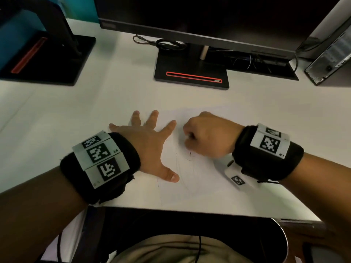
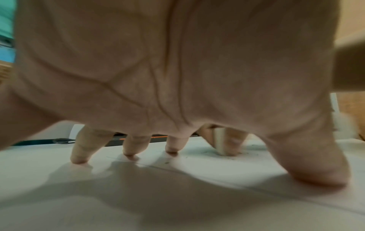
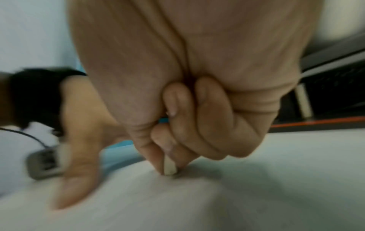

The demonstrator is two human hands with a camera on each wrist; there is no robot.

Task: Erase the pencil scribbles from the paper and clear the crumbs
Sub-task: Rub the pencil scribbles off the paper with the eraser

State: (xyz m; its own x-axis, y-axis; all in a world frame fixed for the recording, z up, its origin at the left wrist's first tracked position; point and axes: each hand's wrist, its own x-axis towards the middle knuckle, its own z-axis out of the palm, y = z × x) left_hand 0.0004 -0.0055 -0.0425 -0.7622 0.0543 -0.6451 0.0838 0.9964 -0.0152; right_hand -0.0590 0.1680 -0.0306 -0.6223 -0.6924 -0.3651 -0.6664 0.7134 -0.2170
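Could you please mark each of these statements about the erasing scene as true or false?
1. The left hand lies flat with spread fingers on the paper. True.
2. The right hand pinches a pencil. False: it pinches a white eraser, pressed on the paper.
3. All pencil scribbles are gone. False: faint pencil marks remain near the right hand.
4. Dark crumbs lie around the eraser. True.
5. The monitor stand rests on the paper. False: it stands behind the paper.
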